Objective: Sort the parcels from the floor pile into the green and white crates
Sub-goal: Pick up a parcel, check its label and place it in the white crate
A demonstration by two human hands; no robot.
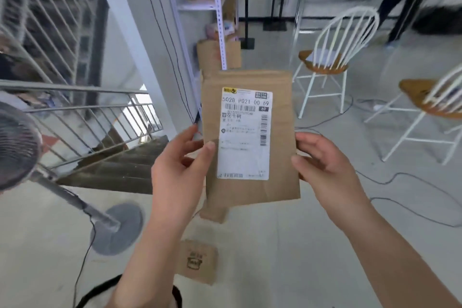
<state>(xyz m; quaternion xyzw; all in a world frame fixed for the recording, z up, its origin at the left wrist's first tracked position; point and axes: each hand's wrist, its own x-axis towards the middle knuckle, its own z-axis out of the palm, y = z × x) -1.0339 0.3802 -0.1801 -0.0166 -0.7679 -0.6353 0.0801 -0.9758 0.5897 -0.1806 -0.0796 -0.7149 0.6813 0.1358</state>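
A flat brown paper parcel with a white shipping label is held upright in front of me, label facing the camera. My left hand grips its left edge, thumb on the front and fingers behind. My right hand holds the right edge with fingers curled round it. A second small brown parcel with a printed box logo lies on the floor below, between my forearms. No green or white crate is in view.
A standing fan leans at the left, its cable trailing on the floor. A stairwell with metal railing opens behind it. Shelving with cardboard boxes stands ahead. Two white chairs and floor cables are at the right; a person stands far right.
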